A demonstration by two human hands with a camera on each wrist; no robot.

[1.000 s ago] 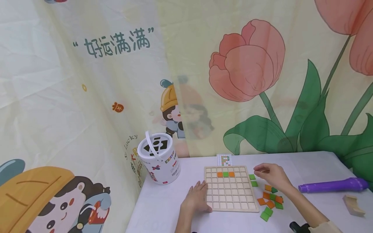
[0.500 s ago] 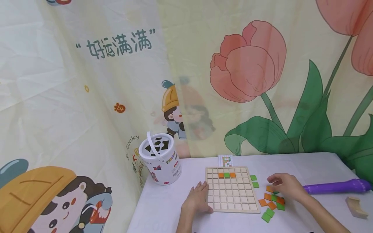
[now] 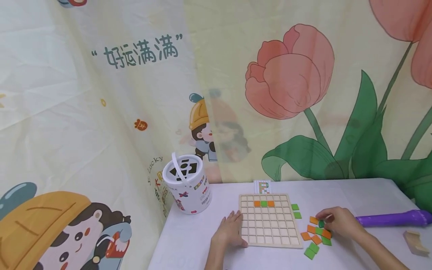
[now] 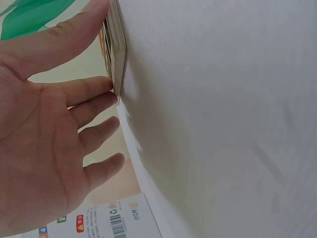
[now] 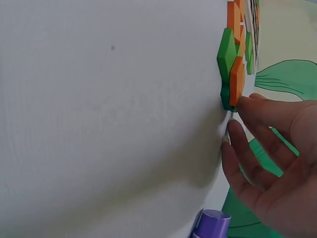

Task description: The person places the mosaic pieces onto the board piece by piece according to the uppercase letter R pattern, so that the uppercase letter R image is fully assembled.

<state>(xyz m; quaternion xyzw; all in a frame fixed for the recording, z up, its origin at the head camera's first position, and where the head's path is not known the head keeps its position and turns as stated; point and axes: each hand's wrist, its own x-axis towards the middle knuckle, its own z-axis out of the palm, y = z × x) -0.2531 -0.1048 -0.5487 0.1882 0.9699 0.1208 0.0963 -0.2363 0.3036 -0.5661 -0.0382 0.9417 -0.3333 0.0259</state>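
My left hand (image 3: 229,231) rests at the left edge of the square wooden grid board (image 3: 270,228), fingers extended. In the left wrist view, its thumb and fingertips touch the board's edge. Three tiles, orange, green (image 3: 264,203) and orange, sit in an upper row of the board. My right hand (image 3: 342,221) is over the right side of a loose tile pile, its fingers loosely bent. Its fingertips are at a dark green tile (image 3: 321,224), beside an orange tile (image 5: 237,82) in the right wrist view. Whether they pinch the dark green tile is hidden.
Two green tiles (image 3: 295,210) lie by the board's right edge. A printed pattern card (image 3: 262,187) is behind the board. A white bucket (image 3: 192,195) stands left; a purple tube (image 3: 393,218) and a wooden block (image 3: 415,243) are at right.
My right hand has moved right and down from beside the board's upper right to the tile pile. The left hand stays at the board's edge. The head view has shifted slightly.
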